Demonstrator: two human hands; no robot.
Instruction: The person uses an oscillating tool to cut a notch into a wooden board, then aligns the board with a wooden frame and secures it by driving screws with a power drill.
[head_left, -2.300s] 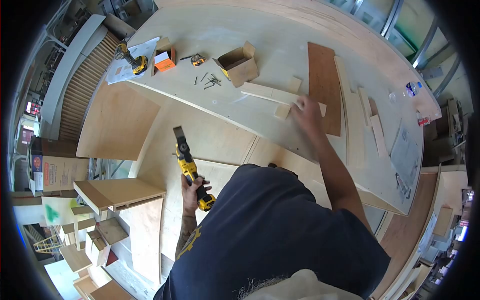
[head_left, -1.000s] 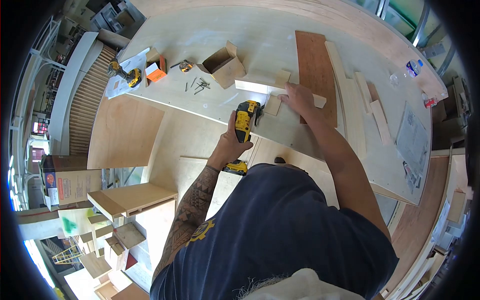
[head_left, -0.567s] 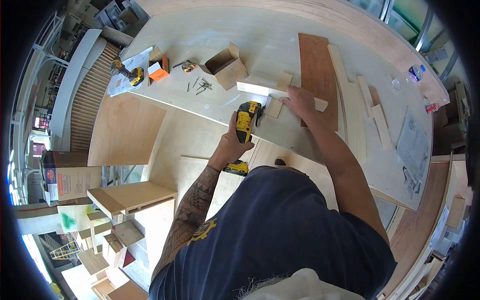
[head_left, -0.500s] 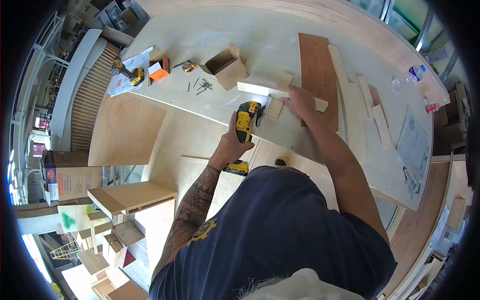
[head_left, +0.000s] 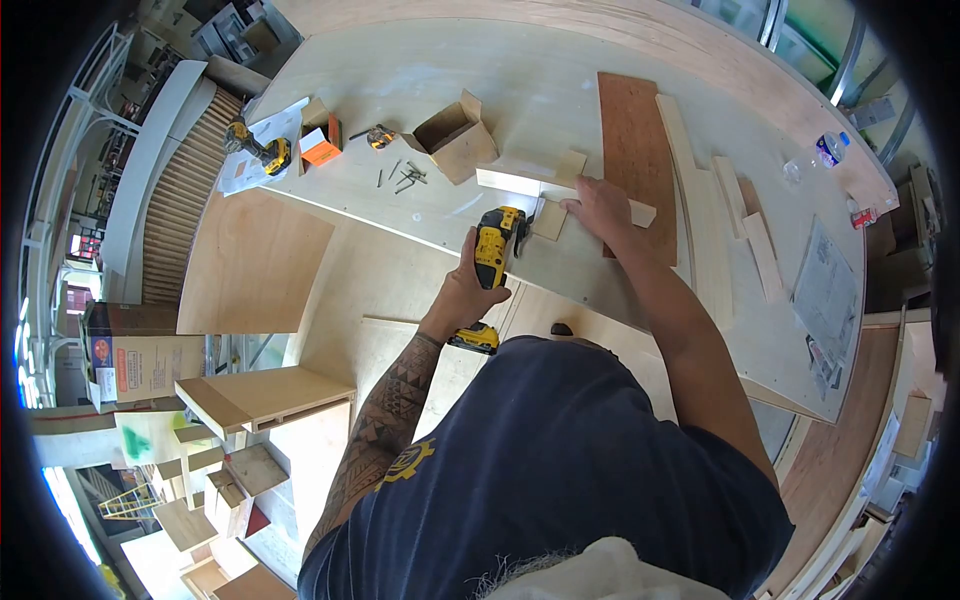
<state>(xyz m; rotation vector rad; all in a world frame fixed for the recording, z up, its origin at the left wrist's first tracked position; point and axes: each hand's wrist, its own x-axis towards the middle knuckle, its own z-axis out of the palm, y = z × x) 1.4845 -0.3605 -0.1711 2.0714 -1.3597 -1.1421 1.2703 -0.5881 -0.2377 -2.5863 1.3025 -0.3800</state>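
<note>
My left hand (head_left: 460, 298) is wrapped around a yellow and black oscillating multi-tool (head_left: 491, 250), its battery end hanging by the table edge. The tool's head lies beside a small flat wood piece (head_left: 548, 219), and its lamp lights the tabletop there. My right hand (head_left: 602, 209) is closed over a pale wood strip (head_left: 515, 179), pressing it down near its middle, with the thumb close to the small piece. Another short wood piece (head_left: 571, 165) sits behind the strip, near my fingers.
Left of the strip are an open cardboard box (head_left: 447, 135), loose screws (head_left: 411, 177), a tape measure (head_left: 379, 137), an orange box (head_left: 321, 147) and a cordless drill (head_left: 262, 150). To the right lie a reddish-brown board (head_left: 637, 140), pale boards (head_left: 712, 250) and a plastic bottle (head_left: 831, 148).
The whole view has shifted down very slightly. Both hands, the multi-tool and the wood strip keep nearly the same places.
</note>
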